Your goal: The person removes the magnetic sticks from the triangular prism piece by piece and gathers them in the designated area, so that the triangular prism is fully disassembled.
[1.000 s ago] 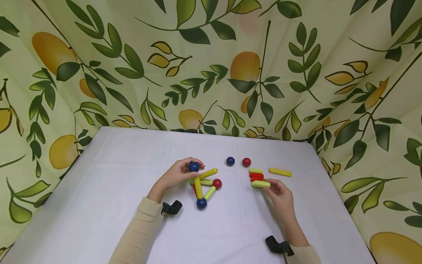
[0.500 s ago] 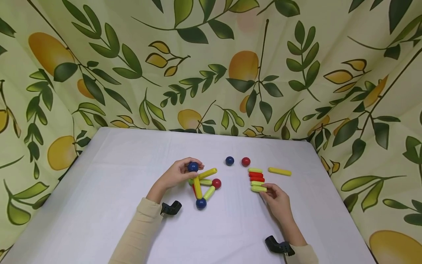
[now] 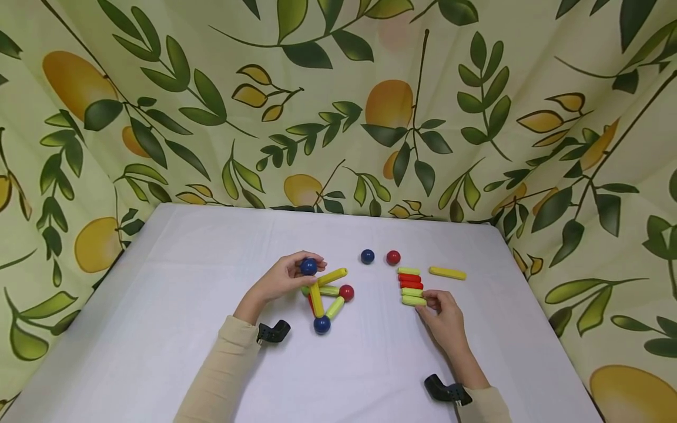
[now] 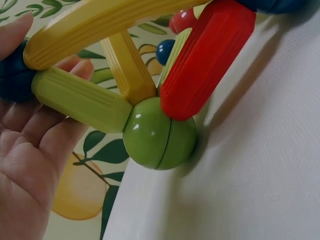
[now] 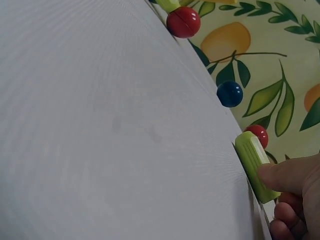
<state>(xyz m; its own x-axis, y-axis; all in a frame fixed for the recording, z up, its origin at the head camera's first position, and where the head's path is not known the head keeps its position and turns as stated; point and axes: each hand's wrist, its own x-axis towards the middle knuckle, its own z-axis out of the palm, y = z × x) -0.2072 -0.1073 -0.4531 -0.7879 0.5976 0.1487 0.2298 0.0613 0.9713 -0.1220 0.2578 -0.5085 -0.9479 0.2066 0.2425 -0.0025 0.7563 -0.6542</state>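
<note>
My left hand (image 3: 280, 279) grips the top blue ball (image 3: 309, 267) of the stick-and-ball frame (image 3: 317, 299), which stands on the white table (image 3: 211, 247) and is my landmark. The frame's near corner is another blue ball (image 3: 321, 325), its right corner a red ball (image 3: 346, 292), and a green ball (image 4: 160, 134) forms its corner below my left hand. A yellow stick (image 3: 332, 277) slants from the frame, its outer end free.

Well to the frame's right, my right hand (image 3: 444, 317) pinches the light green stick (image 3: 414, 300) nearest me in a row of sticks (image 3: 409, 278). Still farther right of the frame lies a loose yellow stick (image 3: 447, 273). Beyond the frame, rightward, sit a loose blue ball (image 3: 367, 256) and a loose red ball (image 3: 393, 257).
</note>
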